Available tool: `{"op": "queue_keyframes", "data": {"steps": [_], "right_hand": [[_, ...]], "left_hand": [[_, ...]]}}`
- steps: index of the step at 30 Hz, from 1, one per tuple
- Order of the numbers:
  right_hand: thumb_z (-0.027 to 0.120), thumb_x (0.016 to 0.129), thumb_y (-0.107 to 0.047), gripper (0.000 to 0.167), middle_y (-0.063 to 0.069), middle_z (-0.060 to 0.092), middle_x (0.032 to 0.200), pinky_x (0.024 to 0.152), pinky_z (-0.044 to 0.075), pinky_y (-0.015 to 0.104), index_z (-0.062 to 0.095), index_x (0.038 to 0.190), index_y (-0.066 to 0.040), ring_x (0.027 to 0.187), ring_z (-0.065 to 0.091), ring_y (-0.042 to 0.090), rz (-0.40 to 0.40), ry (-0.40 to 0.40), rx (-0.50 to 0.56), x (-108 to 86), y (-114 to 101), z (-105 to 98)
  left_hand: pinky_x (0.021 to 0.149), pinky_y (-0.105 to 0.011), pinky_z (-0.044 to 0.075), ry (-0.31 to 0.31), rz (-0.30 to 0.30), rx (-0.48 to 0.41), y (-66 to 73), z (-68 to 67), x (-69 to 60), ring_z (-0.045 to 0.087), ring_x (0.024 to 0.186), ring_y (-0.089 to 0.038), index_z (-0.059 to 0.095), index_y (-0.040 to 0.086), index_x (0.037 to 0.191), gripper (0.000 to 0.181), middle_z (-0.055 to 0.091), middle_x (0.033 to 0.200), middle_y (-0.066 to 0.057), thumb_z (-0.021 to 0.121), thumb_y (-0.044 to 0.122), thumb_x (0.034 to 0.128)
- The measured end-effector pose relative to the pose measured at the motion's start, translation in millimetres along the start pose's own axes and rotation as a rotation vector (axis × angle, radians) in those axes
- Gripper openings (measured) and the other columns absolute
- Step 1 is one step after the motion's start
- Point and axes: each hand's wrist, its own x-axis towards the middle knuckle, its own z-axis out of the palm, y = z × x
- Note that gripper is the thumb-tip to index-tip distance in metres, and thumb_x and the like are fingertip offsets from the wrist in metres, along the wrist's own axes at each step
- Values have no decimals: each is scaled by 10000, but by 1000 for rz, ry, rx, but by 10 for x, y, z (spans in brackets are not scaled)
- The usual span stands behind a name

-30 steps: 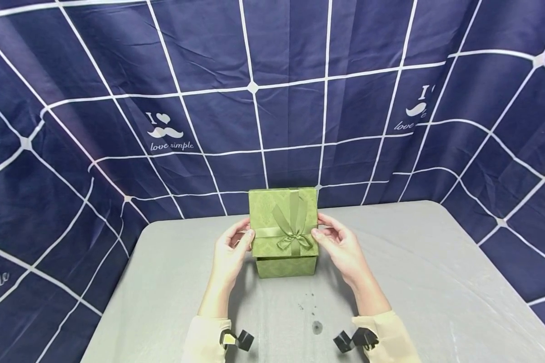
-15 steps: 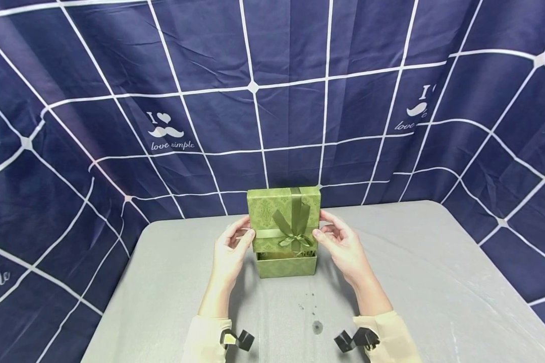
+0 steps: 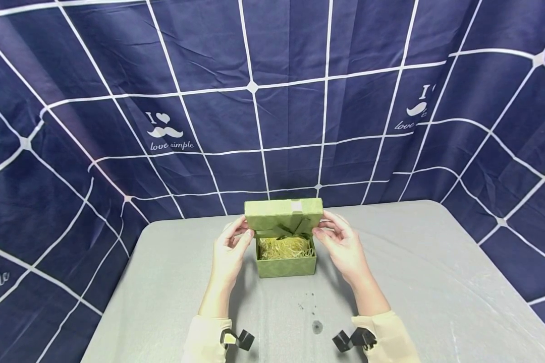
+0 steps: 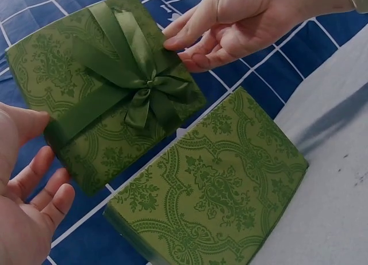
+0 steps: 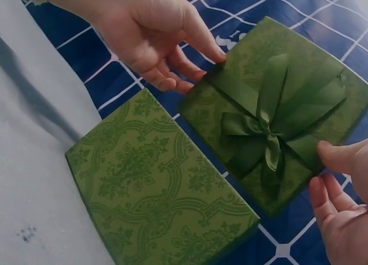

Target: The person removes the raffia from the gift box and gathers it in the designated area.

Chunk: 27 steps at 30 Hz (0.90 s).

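A green patterned box lid (image 3: 272, 214) with a ribbon bow (image 4: 148, 87) is tilted up above its box base (image 3: 287, 267). My left hand (image 3: 230, 249) pinches the lid's left side, thumb on the front edge. At the opposite side, my right hand (image 3: 340, 247) pinches it the same way. Straw-coloured shredded filler (image 3: 285, 248) shows inside the base, which stands on the table. The back of the base is hidden by the lid. Both wrist views show the lid apart from the base, its bow facing the wrist cameras.
The box stands on a grey-covered table (image 3: 172, 282) near its back edge. Behind and to both sides hangs a dark blue curtain (image 3: 209, 121) with white lines. A few dark spots (image 3: 317, 327) mark the cover in front of the box.
The lid has tipped so that its top faces forward and has risen off the base, uncovering the shredded filler. Both hands keep their hold at nearly the same place.
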Motion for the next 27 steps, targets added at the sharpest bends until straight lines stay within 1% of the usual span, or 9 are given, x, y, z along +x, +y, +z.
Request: {"op": "queue_keyframes", "data": {"steps": [7, 9, 12, 15, 17, 20, 23, 25, 27], "right_hand": [[720, 962, 148, 502, -119, 688, 1179, 969, 576, 209, 642, 1451, 65, 1064, 705, 50, 19, 65, -76, 2, -14, 7], [720, 960, 154, 498, -116, 693, 1177, 958, 586, 217, 650, 1445, 65, 1059, 714, 55, 5, 68, -73, 3, -15, 2], [702, 960, 177, 490, -102, 699, 1188, 977, 586, 226, 640, 1438, 93, 1075, 715, 62, -24, 59, -59, 8, -8, -9], [675, 993, 153, 450, -92, 700, 1230, 1010, 568, 222, 628, 1439, 115, 1108, 707, 69, -40, 40, -43, 15, 0, -17], [651, 1032, 110, 403, -90, 704, 1251, 1014, 561, 212, 631, 1434, 123, 1107, 705, 70, -34, 39, -30, 18, 3, -24], [611, 1093, 24, 343, -67, 710, 1282, 1009, 562, 212, 643, 1419, 127, 1090, 710, 65, -18, 51, -24, 23, 7, -31], [565, 1138, -54, 346, 26, 690, 1357, 1023, 574, 255, 638, 1412, 144, 1092, 732, 69, 6, 50, -6, 25, 8, -30], [538, 1160, -120, 377, 101, 660, 1424, 1033, 570, 270, 638, 1419, 135, 1137, 729, 63, 29, 44, -2, 23, 5, -30], [522, 1172, -176, 411, 168, 621, 1487, 1045, 562, 282, 637, 1427, 125, 1184, 719, 64, 50, 33, 9, 18, 2, -31]], "left_hand": [[919, -234, 585, -29, -14, -41, 12, 7, -5, 699, 1066, -69, 630, -154, 1403, 408, 677, 1216, 43, 673, -101, 1001], [925, -239, 590, -36, -9, -48, 10, 7, -8, 703, 1064, -71, 619, -163, 1407, 406, 669, 1225, 43, 661, -104, 1008], [944, -246, 590, -43, -7, -50, 13, 1, -13, 710, 1037, -96, 601, -174, 1415, 407, 678, 1209, 45, 643, -104, 1017], [977, -246, 575, -36, -29, -41, 13, -10, -17, 716, 1010, -117, 594, -161, 1430, 410, 723, 1186, 40, 639, -79, 1031], [1013, -251, 560, -32, -51, -36, 19, -15, -16, 720, 1020, -134, 593, -147, 1439, 408, 754, 1198, -10, 636, -56, 1044], [1066, -263, 541, -33, -74, -41, 28, -21, -12, 732, 1070, -142, 595, -132, 1448, 402, 756, 1279, -144, 633, -26, 1061], [1104, -275, 523, -52, -60, -44, 25, -26, -10, 723, 1140, -116, 586, -139, 1455, 395, 699, 1373, -266, 608, -26, 1077], [1118, -274, 512, -67, -41, -46, 21, -29, -7, 709, 1190, -98, 589, -134, 1459, 387, 663, 1423, -297, 587, -29, 1087], [1109, -261, 509, -78, -26, -44, 12, -30, -2, 699, 1214, -92, 601, -119, 1460, 377, 653, 1439, -299, 573, -23, 1097]]}}
